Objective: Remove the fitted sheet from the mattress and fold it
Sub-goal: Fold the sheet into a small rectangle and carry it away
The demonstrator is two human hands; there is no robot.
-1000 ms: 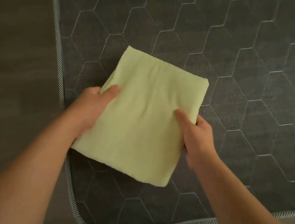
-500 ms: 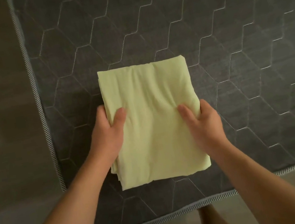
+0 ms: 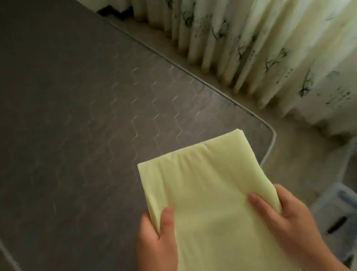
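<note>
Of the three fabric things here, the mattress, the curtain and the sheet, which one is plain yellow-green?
The folded sheet, which both hands hold. The mattress is dark grey with quilted hexagons, and the curtain is pale with dark prints.

Dim room; daylight glares through the curtains (image 3: 272,23) upper right; motion blur softens everything; edges bend.

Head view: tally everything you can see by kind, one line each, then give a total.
Hands: 2, left and right, both gripping the sheet
Sheet: 1, folded, pale yellow
Mattress: 1, grey, bare
Curtain: 1
Plastic bin: 1, blurred
Total: 6
</note>
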